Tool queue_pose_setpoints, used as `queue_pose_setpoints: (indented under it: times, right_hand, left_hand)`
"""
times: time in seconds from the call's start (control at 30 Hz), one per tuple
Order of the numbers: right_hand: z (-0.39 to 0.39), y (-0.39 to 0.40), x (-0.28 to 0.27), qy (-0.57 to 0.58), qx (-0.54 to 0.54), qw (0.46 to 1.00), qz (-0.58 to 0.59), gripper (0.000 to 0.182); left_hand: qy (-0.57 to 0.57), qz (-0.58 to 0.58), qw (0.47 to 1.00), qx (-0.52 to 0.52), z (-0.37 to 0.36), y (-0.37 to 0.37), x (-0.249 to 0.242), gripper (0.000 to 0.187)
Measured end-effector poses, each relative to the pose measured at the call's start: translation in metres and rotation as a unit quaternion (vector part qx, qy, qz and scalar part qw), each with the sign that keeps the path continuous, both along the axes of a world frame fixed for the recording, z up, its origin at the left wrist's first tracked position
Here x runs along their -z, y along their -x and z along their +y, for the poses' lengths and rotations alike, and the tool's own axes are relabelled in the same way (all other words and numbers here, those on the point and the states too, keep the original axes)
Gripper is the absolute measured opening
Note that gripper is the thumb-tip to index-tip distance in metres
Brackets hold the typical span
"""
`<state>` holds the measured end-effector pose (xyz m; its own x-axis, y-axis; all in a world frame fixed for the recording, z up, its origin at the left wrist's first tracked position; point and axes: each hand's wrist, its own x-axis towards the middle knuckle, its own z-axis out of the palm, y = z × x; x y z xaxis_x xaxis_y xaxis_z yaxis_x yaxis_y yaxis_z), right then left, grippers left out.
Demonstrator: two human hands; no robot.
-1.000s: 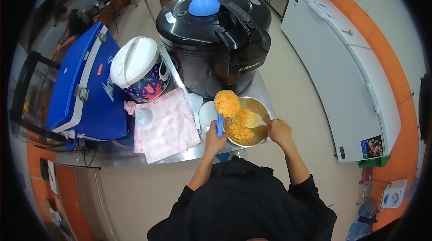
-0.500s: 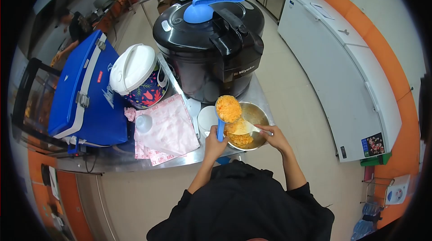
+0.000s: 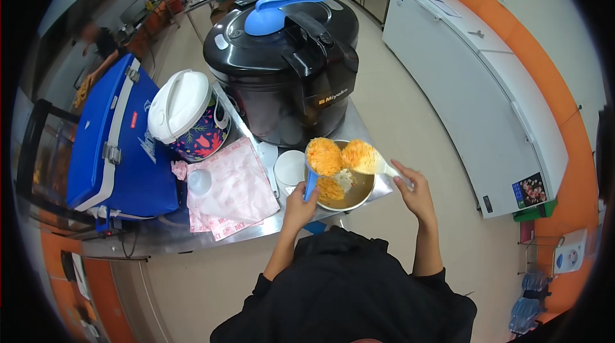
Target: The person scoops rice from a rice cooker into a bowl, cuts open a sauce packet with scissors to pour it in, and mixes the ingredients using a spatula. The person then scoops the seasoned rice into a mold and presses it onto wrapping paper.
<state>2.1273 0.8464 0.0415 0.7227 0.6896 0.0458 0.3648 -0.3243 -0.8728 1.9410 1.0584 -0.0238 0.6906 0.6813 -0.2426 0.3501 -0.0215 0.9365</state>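
My left hand [image 3: 298,209] is closed round the handle of a blue scoop [image 3: 311,184], which is heaped with orange rice [image 3: 324,156]. In my right hand [image 3: 415,190] is a white rice paddle [image 3: 382,167], its blade carrying a lump of the same rice. Both utensils are over a steel bowl [image 3: 364,197] that holds more orange rice and a pale patch. Just left of the bowl is a small round white container [image 3: 290,167]. The far rim of the bowl is partly hidden behind the scoop and paddle.
Behind the bowl stands a large black cooker [image 3: 282,61] with another blue scoop [image 3: 266,19] on its lid. To the left are printed wrapping papers [image 3: 230,192], a white-lidded rice container [image 3: 182,106] and a blue cooler box [image 3: 122,163]. A chest freezer [image 3: 461,99] is on the right; another person [image 3: 106,45] is far left.
My right hand has moved right, lifting the paddle with rice up from the bowl to beside the scoop. The scoop stays over the bowl. The view has shifted slightly.
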Motion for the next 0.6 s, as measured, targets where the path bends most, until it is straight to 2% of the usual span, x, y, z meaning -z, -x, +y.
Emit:
queue_pose_setpoints:
  times: [0.07, 0.1, 0.17, 0.2, 0.27, 0.4, 0.43, 0.53, 0.6]
  right_hand:
    - [0.013, 0.017, -0.023, 0.119, 0.079, 0.972, -0.186, 0.036]
    - [0.018, 0.022, -0.018, 0.119, 0.081, 0.972, -0.185, 0.036]
    - [0.026, 0.034, 0.005, 0.109, 0.108, 0.902, -0.403, 0.042]
    - [0.028, 0.043, 0.018, 0.109, 0.108, 0.902, -0.402, 0.042]
    - [0.029, 0.061, 0.044, 0.161, 0.14, 0.857, -0.469, 0.052]
    - [0.028, 0.066, 0.08, 0.127, 0.163, 0.855, -0.475, 0.056]
    - [0.027, 0.065, 0.077, 0.127, 0.164, 0.855, -0.475, 0.056]
    - [0.021, 0.059, 0.06, 0.121, 0.168, 0.874, -0.44, 0.052]
    - [0.019, 0.05, 0.044, -0.015, 0.159, 0.943, -0.291, 0.043]
  left_hand:
    - [0.006, -0.009, 1.0, 0.019, -0.006, -0.006, 0.002, 0.031]
    - [0.012, -0.018, 0.999, 0.033, -0.011, -0.011, 0.003, 0.031]
    - [0.002, -0.011, 0.999, 0.047, -0.015, -0.024, 0.016, 0.031]
    - [-0.006, -0.003, 0.998, 0.061, -0.018, -0.029, 0.022, 0.031]
    - [0.027, 0.006, 0.998, 0.059, -0.026, -0.035, 0.015, 0.031]
    - [0.151, 0.017, 0.987, 0.052, -0.028, -0.04, 0.031, 0.028]
    - [0.191, 0.01, 0.98, 0.057, -0.028, -0.038, 0.032, 0.027]
    - [0.216, -0.029, 0.975, 0.052, -0.028, -0.032, 0.035, 0.03]
    - [0.225, -0.032, 0.973, 0.048, -0.028, -0.03, 0.031, 0.03]
